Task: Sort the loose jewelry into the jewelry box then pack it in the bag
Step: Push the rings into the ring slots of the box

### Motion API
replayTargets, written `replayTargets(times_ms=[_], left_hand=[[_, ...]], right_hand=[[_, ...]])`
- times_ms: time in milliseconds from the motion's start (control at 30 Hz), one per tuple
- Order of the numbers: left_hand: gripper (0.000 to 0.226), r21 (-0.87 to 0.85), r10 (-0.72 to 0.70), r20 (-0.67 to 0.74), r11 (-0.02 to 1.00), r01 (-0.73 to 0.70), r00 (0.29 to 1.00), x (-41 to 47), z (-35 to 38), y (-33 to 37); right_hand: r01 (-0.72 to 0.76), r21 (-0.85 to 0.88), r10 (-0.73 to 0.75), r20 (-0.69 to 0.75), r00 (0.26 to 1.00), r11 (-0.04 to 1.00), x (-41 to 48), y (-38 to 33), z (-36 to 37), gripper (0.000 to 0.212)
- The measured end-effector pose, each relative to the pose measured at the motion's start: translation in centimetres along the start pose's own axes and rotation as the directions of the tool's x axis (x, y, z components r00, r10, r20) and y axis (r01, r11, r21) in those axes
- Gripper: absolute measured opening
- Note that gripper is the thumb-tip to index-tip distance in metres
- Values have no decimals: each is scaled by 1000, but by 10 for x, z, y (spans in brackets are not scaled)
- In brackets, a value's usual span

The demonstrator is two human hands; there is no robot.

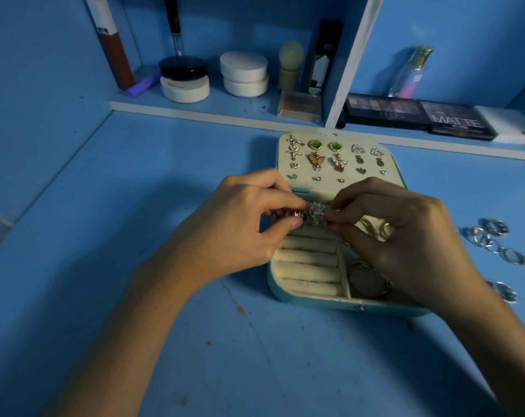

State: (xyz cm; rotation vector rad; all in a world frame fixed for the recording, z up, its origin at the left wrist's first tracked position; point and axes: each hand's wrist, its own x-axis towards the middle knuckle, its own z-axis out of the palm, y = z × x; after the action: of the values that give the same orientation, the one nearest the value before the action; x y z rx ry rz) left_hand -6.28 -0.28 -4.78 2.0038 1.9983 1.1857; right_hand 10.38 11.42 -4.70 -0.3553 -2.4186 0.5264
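Head view, my only one. The jewelry box (315,303) lies open on the blue table (195,341), just right of centre. Its lid (304,175) is folded flat towards the shelf (195,111), and rows of earrings (333,155) are pinned across the lid's cream lining.

Both hands meet over the far end of the box's tray. The left hand (243,224) has its fingers curled, with thumb and forefinger tips closed in a pinch on the left side of a glittering silver piece (318,212). Something red and dark shows right at that pinch (I cannot tell whether it belongs to the same piece). The right hand (405,236) is curled too, its fingertips nipping the piece from the right. The piece sits between the two hands, above the top of the ring rolls (309,261).

In the tray's right compartment lies a round hoop (366,279), partly under the right hand. Loose rings (493,239) lie on the table to the right of the box, apart from it.

On the shelf stand round jars (184,85), and further right lie dark palettes (417,115).
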Motion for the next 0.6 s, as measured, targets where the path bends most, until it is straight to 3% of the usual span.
replayTargets(times_ms=[233, 467, 600], left_hand=[[26, -16, 3, -1, 1000, -3, 1000, 0, -1, 0], [22, -16, 7, -37, 1000, -8, 999, 1, -4, -1], [18, -80, -59, -63, 995, 54, 996, 1, -6, 0]], right_hand=[[-32, 15, 30, 79, 996, 999, 0, -1, -2, 12], [-1, -82, -4, -53, 999, 997, 2, -11, 5, 15], [10, -131, -15, -42, 999, 991, 7, -14, 15, 18]])
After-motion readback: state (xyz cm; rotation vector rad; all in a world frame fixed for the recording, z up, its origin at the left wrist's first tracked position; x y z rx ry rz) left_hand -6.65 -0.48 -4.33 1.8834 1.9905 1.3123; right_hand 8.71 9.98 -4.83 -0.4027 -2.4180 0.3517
